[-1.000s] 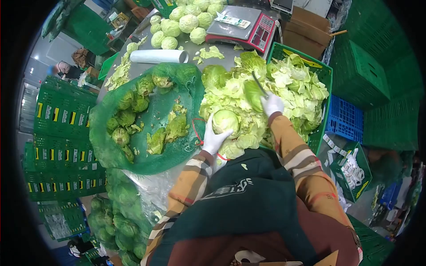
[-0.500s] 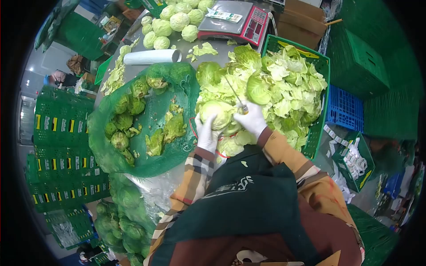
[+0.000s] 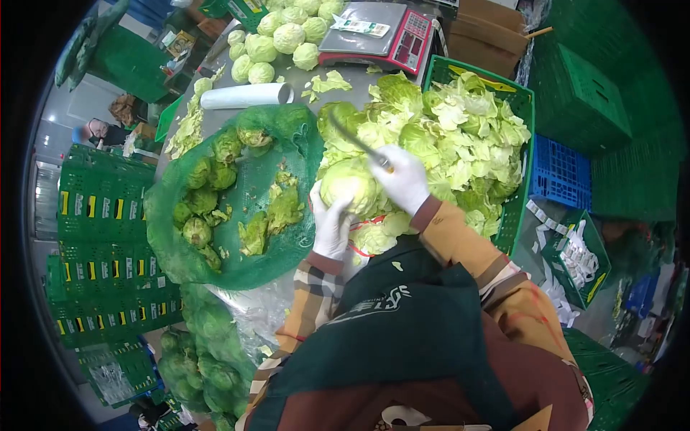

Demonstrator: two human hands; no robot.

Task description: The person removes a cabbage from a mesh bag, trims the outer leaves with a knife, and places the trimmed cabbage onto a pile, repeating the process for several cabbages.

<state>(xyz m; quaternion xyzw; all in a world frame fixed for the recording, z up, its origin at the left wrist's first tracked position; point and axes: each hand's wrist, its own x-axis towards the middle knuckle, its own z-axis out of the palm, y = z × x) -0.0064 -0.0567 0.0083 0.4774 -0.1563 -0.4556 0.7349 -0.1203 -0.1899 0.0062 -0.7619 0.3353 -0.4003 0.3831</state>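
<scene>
In a white glove, my left hand (image 3: 332, 219) grips a pale green cabbage (image 3: 349, 184) from its near left side. My right hand (image 3: 402, 178), gloved too, is closed round the handle of a knife (image 3: 357, 141). Its blade points up and to the left, above the cabbage and apart from it. Loose cabbage leaves (image 3: 471, 136) pile up to the right, filling a green crate (image 3: 527, 154). On the left a green mesh bag (image 3: 248, 154) lies spread, with several untrimmed cabbages (image 3: 203, 197) and torn outer leaves (image 3: 282, 208) inside.
A red scale (image 3: 374, 37) stands at the back beside several trimmed cabbages (image 3: 289, 38). A white roll (image 3: 246, 95) lies behind the mesh bag. Green crates (image 3: 108, 215) are stacked at the left, and a blue crate (image 3: 559, 176) is at the right. Another person is at the far left.
My right hand has risen from beside the cabbage, and the knife has swung up and left. My left hand has shifted slightly left and down, still on the cabbage.
</scene>
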